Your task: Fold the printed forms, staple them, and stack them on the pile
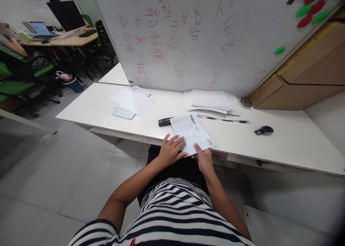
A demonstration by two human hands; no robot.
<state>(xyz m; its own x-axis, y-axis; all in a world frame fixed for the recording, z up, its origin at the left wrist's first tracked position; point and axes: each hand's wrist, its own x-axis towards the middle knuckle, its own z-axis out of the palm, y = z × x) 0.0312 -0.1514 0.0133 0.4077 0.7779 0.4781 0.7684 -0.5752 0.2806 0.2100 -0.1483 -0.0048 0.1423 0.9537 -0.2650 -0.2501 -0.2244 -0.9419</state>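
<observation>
A printed sheet of paper (198, 132) with "PONY" across its top and a QR code in one corner lies tilted over the desk's front edge. My right hand (204, 158) pinches its near right edge, thumb on top and fingers beneath. Spread across the sheet's near left part are the fingers of my left hand (172, 149), resting on the surface. A black object (165, 122), perhaps a stapler, pokes out from behind the sheet's left side. Beyond the sheet sits a stack of papers (210, 99), and to the left is a looser pile of papers (134, 100).
A whiteboard (194, 37) with red writing and round magnets stands behind the white desk (234, 145). Cardboard boxes (309, 62) rest at the right. A thin black-and-white strip (222, 119) and a small dark-blue object (264, 130) lie on the desk. Another person sits far left.
</observation>
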